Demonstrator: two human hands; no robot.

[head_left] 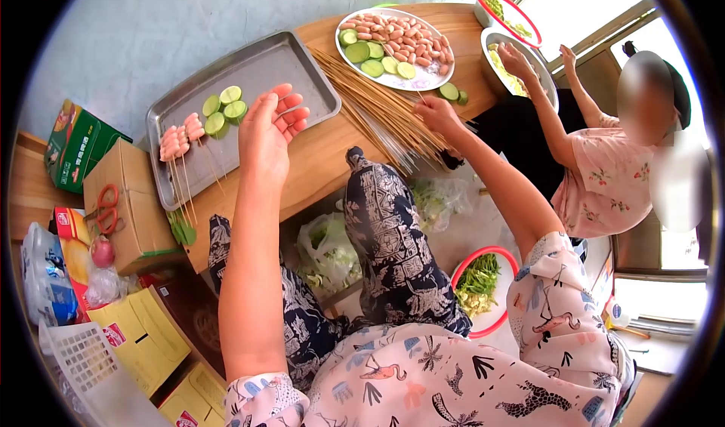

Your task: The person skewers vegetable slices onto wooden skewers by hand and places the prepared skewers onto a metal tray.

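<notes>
The left grip (273, 125) is wide and looks unloaded, its fingers loosely curled over the near-right part of the tray (279, 58). The right grip (442, 117) is narrow, fingertips drawn together; a thin stick seems to meet them, but I cannot tell whether it is held. Just beyond it are the plate (429, 72) of small pink sausages (414, 40); the bundle of sticks (362, 93) fans out to its left. Green slices (223, 111) and threaded sausages (175, 141) lie left of the left grip, on the tray.

In my judgement, a stick is best pinched well back from its point, with the left grip steadying a sausage from the sides, fingers clear of the tip, and slow, straight pressure through the middle to avoid splitting it
</notes>
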